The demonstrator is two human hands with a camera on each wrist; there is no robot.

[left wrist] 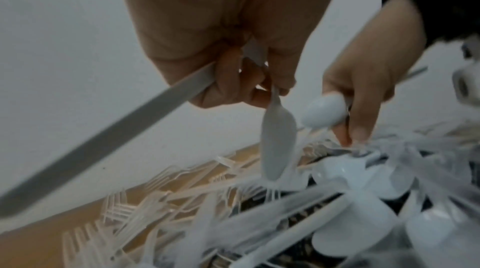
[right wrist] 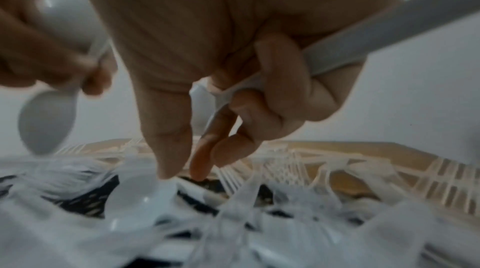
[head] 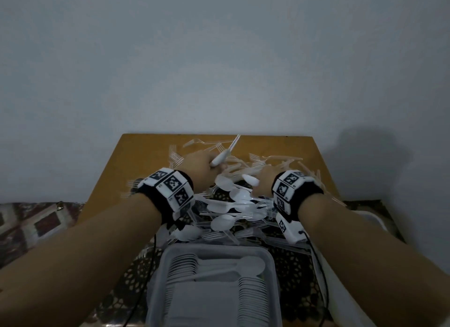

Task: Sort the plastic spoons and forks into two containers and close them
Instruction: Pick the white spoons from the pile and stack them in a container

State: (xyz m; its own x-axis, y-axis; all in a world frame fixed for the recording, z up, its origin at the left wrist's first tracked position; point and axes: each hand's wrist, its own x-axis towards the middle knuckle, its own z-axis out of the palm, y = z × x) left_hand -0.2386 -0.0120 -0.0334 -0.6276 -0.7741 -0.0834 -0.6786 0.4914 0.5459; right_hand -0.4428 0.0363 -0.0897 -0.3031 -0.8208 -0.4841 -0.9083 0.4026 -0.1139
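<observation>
A mixed pile of white spoons and clear forks covers the wooden table. My left hand hovers over the pile's far left and grips a white spoon whose handle points up and away. Its bowl hangs below the curled fingers. My right hand holds another spoon in its curled outer fingers. The thumb and forefinger reach down onto a spoon in the pile.
A grey open container at the near edge holds rows of stacked spoons. Part of a second white container shows at the right behind my right forearm. A dark patterned cloth lies under the pile. A wall stands behind the table.
</observation>
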